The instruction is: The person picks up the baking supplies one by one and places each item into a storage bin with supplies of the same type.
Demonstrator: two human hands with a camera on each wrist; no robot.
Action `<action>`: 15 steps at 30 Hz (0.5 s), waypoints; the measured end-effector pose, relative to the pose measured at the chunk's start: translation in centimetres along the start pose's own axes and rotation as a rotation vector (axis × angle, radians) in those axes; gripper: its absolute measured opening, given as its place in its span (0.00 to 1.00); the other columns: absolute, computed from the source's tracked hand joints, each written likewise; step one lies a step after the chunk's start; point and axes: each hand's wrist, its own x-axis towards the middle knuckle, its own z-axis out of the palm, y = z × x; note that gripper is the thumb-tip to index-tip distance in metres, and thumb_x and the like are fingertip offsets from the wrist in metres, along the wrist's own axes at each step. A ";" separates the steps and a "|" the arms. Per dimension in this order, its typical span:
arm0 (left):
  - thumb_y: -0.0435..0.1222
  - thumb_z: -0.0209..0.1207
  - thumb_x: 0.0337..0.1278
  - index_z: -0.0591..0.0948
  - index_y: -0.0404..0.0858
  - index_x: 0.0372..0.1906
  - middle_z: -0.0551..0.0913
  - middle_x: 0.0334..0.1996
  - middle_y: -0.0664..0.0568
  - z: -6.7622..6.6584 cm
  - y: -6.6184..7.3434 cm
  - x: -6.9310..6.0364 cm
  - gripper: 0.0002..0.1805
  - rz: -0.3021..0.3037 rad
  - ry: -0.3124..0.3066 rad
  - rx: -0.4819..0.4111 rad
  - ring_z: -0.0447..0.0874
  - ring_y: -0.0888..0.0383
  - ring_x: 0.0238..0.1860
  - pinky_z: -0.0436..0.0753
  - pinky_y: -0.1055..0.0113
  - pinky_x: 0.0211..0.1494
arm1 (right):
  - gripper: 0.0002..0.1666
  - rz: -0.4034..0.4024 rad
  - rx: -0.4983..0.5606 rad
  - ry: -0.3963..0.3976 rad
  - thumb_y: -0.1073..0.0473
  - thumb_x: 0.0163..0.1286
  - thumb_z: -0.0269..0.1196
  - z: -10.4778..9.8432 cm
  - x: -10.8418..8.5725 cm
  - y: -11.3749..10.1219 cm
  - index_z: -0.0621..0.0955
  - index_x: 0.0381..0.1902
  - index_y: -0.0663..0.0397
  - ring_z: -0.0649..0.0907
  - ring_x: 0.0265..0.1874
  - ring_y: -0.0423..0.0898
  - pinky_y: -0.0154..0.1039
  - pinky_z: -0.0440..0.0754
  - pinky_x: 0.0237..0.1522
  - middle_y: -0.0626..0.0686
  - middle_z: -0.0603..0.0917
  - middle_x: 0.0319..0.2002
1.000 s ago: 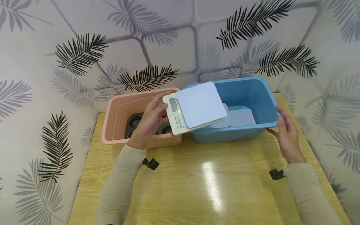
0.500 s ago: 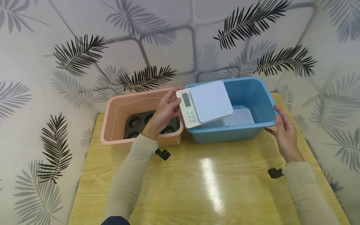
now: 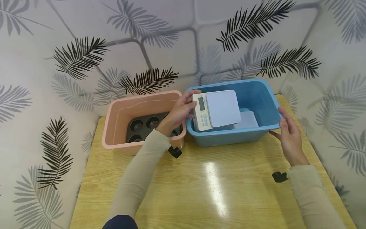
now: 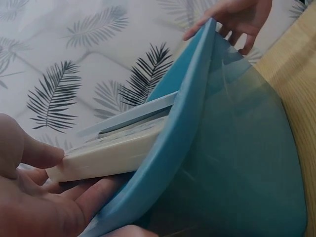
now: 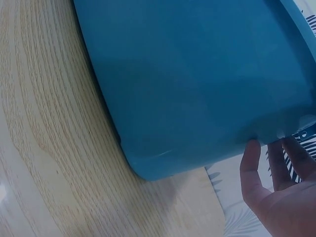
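Observation:
My left hand (image 3: 179,112) pinches the left end of a white digital kitchen scale (image 3: 223,109), with its small display and buttons facing up. In the left wrist view the thumb lies on top of the scale (image 4: 106,158) and the fingers are beneath it. The scale is at the left part of the blue bin (image 3: 228,138), within its rim; whether it rests on anything is hidden. My right hand (image 3: 292,141) grips the bin's right end at the rim. Another flat white thing (image 3: 247,120) lies inside the bin, partly covered by the scale.
Left of the blue bin stands a pink bin (image 3: 115,127) holding a dark muffin pan (image 3: 147,123). Both bins stand at the back of a wooden table (image 3: 183,190), close to a leaf-patterned wall covering (image 3: 188,47).
My left hand has carried the scale rightward from between the two bins and lowered it into the blue bin's opening. More of the muffin pan shows. The right hand keeps its place on the rim.

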 end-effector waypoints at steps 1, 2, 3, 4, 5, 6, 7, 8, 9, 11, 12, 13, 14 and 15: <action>0.34 0.47 0.89 0.72 0.52 0.81 0.79 0.76 0.47 0.1 0.0 0.1 0.25 -0.003 -0.003 0.016 0.84 0.49 0.62 0.85 0.58 0.51 | 0.32 0.002 0.001 -0.002 0.45 0.90 0.49 0.0 0.0 0.0 0.65 0.87 0.33 0.64 0.81 0.49 0.21 0.86 0.49 0.52 0.56 0.89; 0.34 0.48 0.89 0.71 0.51 0.81 0.79 0.76 0.47 0.2 -0.1 0.2 0.25 -0.005 -0.007 0.031 0.85 0.49 0.63 0.86 0.58 0.51 | 0.32 0.004 0.000 -0.003 0.45 0.90 0.49 0.0 0.0 0.0 0.65 0.87 0.33 0.64 0.82 0.49 0.21 0.86 0.49 0.52 0.55 0.89; 0.33 0.48 0.89 0.71 0.50 0.81 0.79 0.76 0.47 0.3 -0.1 0.3 0.25 -0.003 -0.012 0.041 0.85 0.49 0.63 0.87 0.58 0.50 | 0.32 0.006 0.000 -0.005 0.45 0.90 0.50 0.0 0.0 0.0 0.65 0.87 0.33 0.64 0.81 0.49 0.21 0.86 0.49 0.52 0.55 0.89; 0.33 0.48 0.88 0.71 0.49 0.82 0.78 0.75 0.46 0.4 -0.1 0.4 0.26 0.001 -0.016 0.051 0.85 0.48 0.63 0.88 0.58 0.50 | 0.32 0.006 -0.003 -0.007 0.45 0.90 0.49 0.0 0.0 0.1 0.65 0.87 0.32 0.63 0.81 0.49 0.21 0.86 0.49 0.52 0.55 0.89; 0.33 0.48 0.88 0.70 0.47 0.82 0.78 0.75 0.45 0.5 0.0 0.4 0.26 0.006 -0.022 0.059 0.86 0.48 0.63 0.89 0.58 0.49 | 0.32 0.004 -0.004 -0.008 0.45 0.90 0.49 0.0 0.0 0.1 0.65 0.87 0.33 0.63 0.81 0.50 0.21 0.86 0.49 0.53 0.55 0.89; 0.32 0.47 0.88 0.70 0.46 0.82 0.78 0.75 0.44 0.6 0.0 0.5 0.26 0.012 -0.027 0.066 0.86 0.47 0.62 0.89 0.58 0.48 | 0.32 0.001 -0.006 -0.008 0.45 0.90 0.49 -0.1 0.0 0.1 0.65 0.87 0.33 0.64 0.81 0.50 0.21 0.86 0.49 0.53 0.55 0.89; 0.32 0.47 0.88 0.69 0.45 0.82 0.78 0.74 0.43 0.6 0.0 0.5 0.26 0.017 -0.030 0.071 0.86 0.47 0.61 0.90 0.58 0.47 | 0.32 0.000 -0.008 -0.007 0.45 0.90 0.49 -0.1 0.0 0.1 0.65 0.87 0.33 0.64 0.81 0.50 0.21 0.86 0.49 0.53 0.55 0.89; 0.32 0.47 0.88 0.69 0.45 0.82 0.78 0.73 0.42 0.7 0.0 0.6 0.26 0.020 -0.033 0.076 0.86 0.47 0.60 0.90 0.59 0.46 | 0.32 -0.003 -0.006 -0.006 0.45 0.90 0.49 -0.1 0.1 0.1 0.65 0.87 0.33 0.64 0.81 0.49 0.21 0.86 0.49 0.54 0.55 0.89; 0.32 0.47 0.88 0.69 0.45 0.82 0.78 0.73 0.41 0.7 0.0 0.6 0.26 0.023 -0.036 0.083 0.86 0.48 0.59 0.90 0.60 0.45 | 0.32 -0.004 -0.007 -0.006 0.45 0.90 0.49 -0.1 0.1 0.1 0.65 0.87 0.34 0.64 0.81 0.49 0.21 0.86 0.49 0.54 0.56 0.89; 0.32 0.47 0.88 0.69 0.44 0.82 0.78 0.72 0.41 0.8 0.0 0.7 0.26 0.020 -0.043 0.090 0.86 0.50 0.57 0.89 0.61 0.44 | 0.32 -0.005 -0.010 -0.005 0.45 0.90 0.50 -0.2 0.1 0.1 0.65 0.87 0.34 0.65 0.80 0.49 0.21 0.86 0.49 0.54 0.56 0.89; 0.32 0.47 0.88 0.69 0.44 0.82 0.78 0.72 0.40 0.8 0.0 0.8 0.26 0.017 -0.047 0.090 0.86 0.50 0.56 0.89 0.61 0.43 | 0.32 -0.004 -0.009 -0.007 0.45 0.90 0.50 -0.2 0.1 0.1 0.65 0.87 0.33 0.65 0.81 0.48 0.21 0.86 0.49 0.53 0.56 0.89; 0.32 0.47 0.88 0.69 0.44 0.82 0.78 0.72 0.40 0.8 0.0 0.8 0.26 0.013 -0.052 0.090 0.86 0.50 0.56 0.89 0.61 0.44 | 0.32 -0.002 -0.009 -0.008 0.45 0.90 0.50 -0.2 0.1 0.1 0.65 0.87 0.33 0.65 0.80 0.48 0.21 0.86 0.49 0.53 0.56 0.89; 0.32 0.47 0.88 0.69 0.45 0.82 0.78 0.72 0.40 0.9 0.0 0.9 0.26 0.009 -0.058 0.092 0.85 0.50 0.56 0.89 0.60 0.44 | 0.32 -0.001 -0.008 -0.008 0.45 0.90 0.50 -0.2 0.1 0.1 0.65 0.87 0.33 0.65 0.80 0.48 0.21 0.86 0.49 0.53 0.56 0.89; 0.32 0.47 0.88 0.69 0.45 0.82 0.78 0.72 0.40 0.9 0.0 0.9 0.26 0.003 -0.063 0.092 0.86 0.49 0.57 0.90 0.58 0.46 | 0.32 0.000 -0.011 -0.008 0.45 0.90 0.49 -0.2 0.1 0.1 0.64 0.87 0.33 0.65 0.80 0.48 0.21 0.86 0.49 0.54 0.56 0.89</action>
